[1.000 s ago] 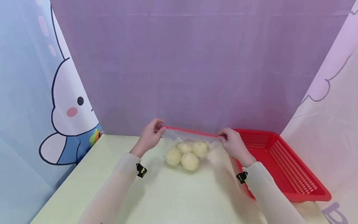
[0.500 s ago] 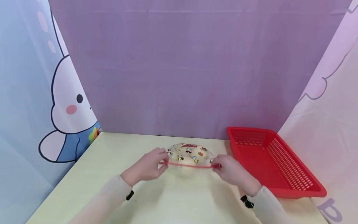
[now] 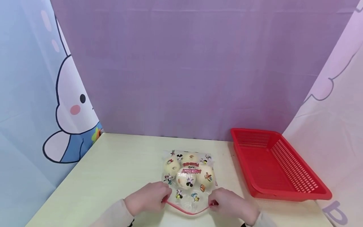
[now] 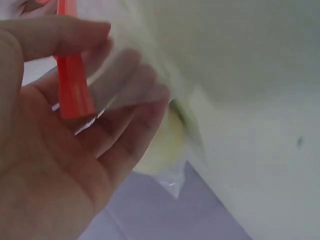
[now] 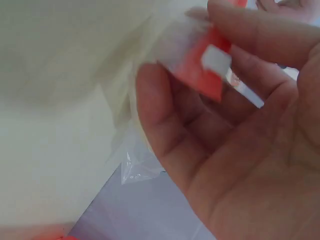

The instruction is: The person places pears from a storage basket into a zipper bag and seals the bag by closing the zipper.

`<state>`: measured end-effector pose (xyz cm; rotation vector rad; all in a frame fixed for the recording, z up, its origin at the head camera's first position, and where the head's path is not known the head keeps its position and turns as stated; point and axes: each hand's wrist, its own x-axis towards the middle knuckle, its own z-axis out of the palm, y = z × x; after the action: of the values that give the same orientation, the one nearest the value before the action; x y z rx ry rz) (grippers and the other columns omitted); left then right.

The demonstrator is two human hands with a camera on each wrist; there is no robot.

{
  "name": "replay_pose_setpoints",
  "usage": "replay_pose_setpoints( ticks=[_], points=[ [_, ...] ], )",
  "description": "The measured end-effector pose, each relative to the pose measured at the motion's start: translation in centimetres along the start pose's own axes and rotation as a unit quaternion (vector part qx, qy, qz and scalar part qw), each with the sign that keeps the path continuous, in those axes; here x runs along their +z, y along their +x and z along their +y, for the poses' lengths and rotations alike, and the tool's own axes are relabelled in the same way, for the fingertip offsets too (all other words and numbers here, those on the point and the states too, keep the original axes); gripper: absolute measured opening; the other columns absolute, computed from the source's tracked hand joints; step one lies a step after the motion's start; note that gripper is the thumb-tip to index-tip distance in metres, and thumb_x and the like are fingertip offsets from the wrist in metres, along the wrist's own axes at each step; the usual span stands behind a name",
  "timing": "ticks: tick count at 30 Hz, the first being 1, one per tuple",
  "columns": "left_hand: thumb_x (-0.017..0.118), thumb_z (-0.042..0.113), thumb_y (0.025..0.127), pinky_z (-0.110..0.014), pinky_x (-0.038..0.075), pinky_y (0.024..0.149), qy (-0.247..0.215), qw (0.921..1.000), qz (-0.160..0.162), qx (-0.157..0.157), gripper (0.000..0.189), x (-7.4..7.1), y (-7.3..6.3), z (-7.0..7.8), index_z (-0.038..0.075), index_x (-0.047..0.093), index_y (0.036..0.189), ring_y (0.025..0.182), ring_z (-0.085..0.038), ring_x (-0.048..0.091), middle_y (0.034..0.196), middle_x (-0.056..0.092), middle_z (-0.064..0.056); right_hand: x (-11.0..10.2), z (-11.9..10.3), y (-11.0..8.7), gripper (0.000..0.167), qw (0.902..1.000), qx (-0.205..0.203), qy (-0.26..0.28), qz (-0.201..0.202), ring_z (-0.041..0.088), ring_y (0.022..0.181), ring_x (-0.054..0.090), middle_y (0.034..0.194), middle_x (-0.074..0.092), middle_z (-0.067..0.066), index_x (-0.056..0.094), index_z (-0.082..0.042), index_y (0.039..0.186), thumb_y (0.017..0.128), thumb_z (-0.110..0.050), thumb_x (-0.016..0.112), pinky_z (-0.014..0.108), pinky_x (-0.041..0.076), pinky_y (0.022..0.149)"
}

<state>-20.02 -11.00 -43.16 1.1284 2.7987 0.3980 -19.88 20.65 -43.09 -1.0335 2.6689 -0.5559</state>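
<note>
A clear zip bag (image 3: 187, 201) with cartoon prints and a red zip edge lies on the table, holding several pale round fruits or balls (image 3: 185, 178) whose kind I cannot tell. My left hand (image 3: 150, 198) pinches the left end of the red strip (image 4: 75, 90) between thumb and fingers. At the other end, my right hand (image 3: 231, 203) pinches the same edge, where a white slider or tab (image 5: 216, 60) shows on the red strip in the right wrist view. Between the hands the strip sags toward me.
To the right on the pale table (image 3: 127, 157) stands a red plastic basket (image 3: 272, 167) with slotted walls. A purple cloth (image 3: 181, 69) hangs behind the table, with printed cloths on both sides.
Both hands have brought the bag's red edge down and toward me. The bag, raised at first with its opening at the back, now lies flat with its printed side up.
</note>
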Motion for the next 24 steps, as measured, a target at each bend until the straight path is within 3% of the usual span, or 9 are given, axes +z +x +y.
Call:
replay_pose_setpoints(
  ticks=[7,14,18,21,24],
  points=[
    [0.070,-0.003,0.080,-0.022,0.043,0.058,-0.002,0.9993,0.023,-0.030,0.026,0.7,0.7,-0.3,0.020,0.058,0.077,0.072,-0.005,0.045,0.077,0.049,0.010,0.1,0.2,0.5,0.022,0.9990,0.010,0.028,0.032,0.001,0.063,0.042,0.067,0.049,-0.016,0.067,-0.018,0.074,0.089,-0.003,0.074,0.020,0.041,0.057],
    [0.071,-0.004,0.085,-0.027,0.056,0.066,0.008,0.9964,0.072,-0.045,0.019,1.0,3.8,-2.1,0.014,0.066,0.085,0.078,-0.012,0.058,0.082,0.059,0.006,-0.3,1.5,3.0,0.011,0.9963,0.008,0.042,0.074,0.003,0.066,0.047,0.071,0.056,-0.013,0.072,-0.011,0.084,0.090,-0.002,0.074,0.022,0.046,0.059],
    [0.069,-0.003,0.089,-0.034,0.060,0.072,0.016,0.9934,0.089,-0.071,0.014,1.2,5.8,-3.1,0.011,0.070,0.091,0.084,-0.019,0.063,0.086,0.061,0.001,-0.5,2.0,4.4,0.010,0.9946,0.020,0.035,0.095,0.006,0.066,0.048,0.072,0.057,-0.010,0.072,-0.009,0.084,0.090,-0.001,0.074,0.023,0.047,0.059],
    [0.068,-0.001,0.090,-0.037,0.060,0.072,0.031,0.9913,0.090,-0.091,0.011,1.3,6.7,-3.5,0.010,0.070,0.091,0.086,-0.023,0.064,0.088,0.061,-0.001,-0.6,2.2,4.8,0.010,0.9936,0.034,0.020,0.106,0.009,0.067,0.049,0.073,0.060,-0.007,0.072,-0.008,0.084,0.089,0.001,0.074,0.026,0.048,0.060],
    [0.069,0.000,0.090,-0.036,0.059,0.068,0.047,0.9906,0.082,-0.099,0.010,1.2,6.8,-3.5,0.009,0.069,0.087,0.083,-0.022,0.062,0.086,0.059,-0.001,-0.6,2.3,4.6,0.010,0.9931,0.054,0.014,0.103,0.012,0.069,0.051,0.074,0.062,-0.005,0.072,-0.007,0.083,0.088,0.001,0.075,0.029,0.049,0.061]
  ],
)
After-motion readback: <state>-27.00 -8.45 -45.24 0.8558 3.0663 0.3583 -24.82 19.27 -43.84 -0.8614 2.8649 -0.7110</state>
